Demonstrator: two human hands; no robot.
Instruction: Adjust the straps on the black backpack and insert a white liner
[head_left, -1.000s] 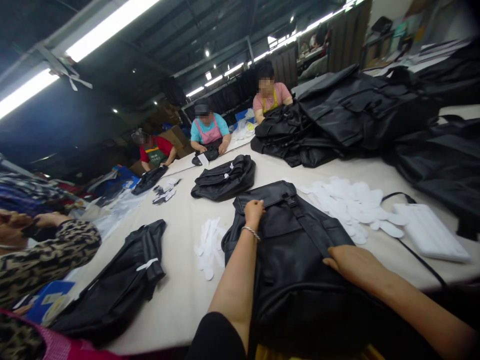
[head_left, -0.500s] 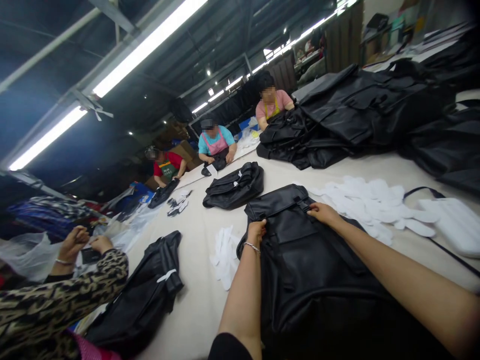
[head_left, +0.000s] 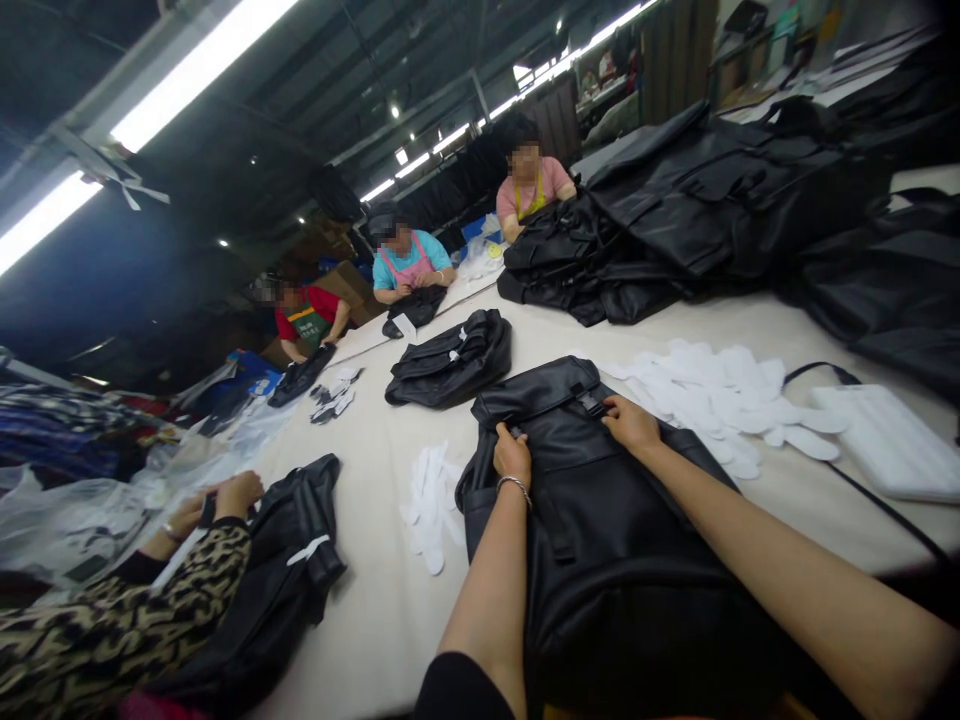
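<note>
beneath the left hand (head_left: 514, 455) and the right hand (head_left: 634, 425), front side up on a pale table (head_left: 375, 540), a black backpack (head_left: 615, 520), its flap (head_left: 536, 388) folded over at the far end. with the left hand, fingers curled around the left buckle (head_left: 520, 434) of the flap; at that wrist, a silvery bracelet (head_left: 514, 487); just below, along the front, a short strap (head_left: 553, 525). with the right hand, thumb and fingertips pinching the edge of the right buckle (head_left: 591, 402). left of the left hand, a small pile of white strips (head_left: 433, 505); beyond the right hand, a broader spread of white rounded pieces (head_left: 705, 390). past the left hand, a smaller black bag (head_left: 450, 360); past the right hand, a heap of black bags (head_left: 712, 220). well left of the left hand, a co-worker's leopard-print sleeve (head_left: 172, 615).
</note>
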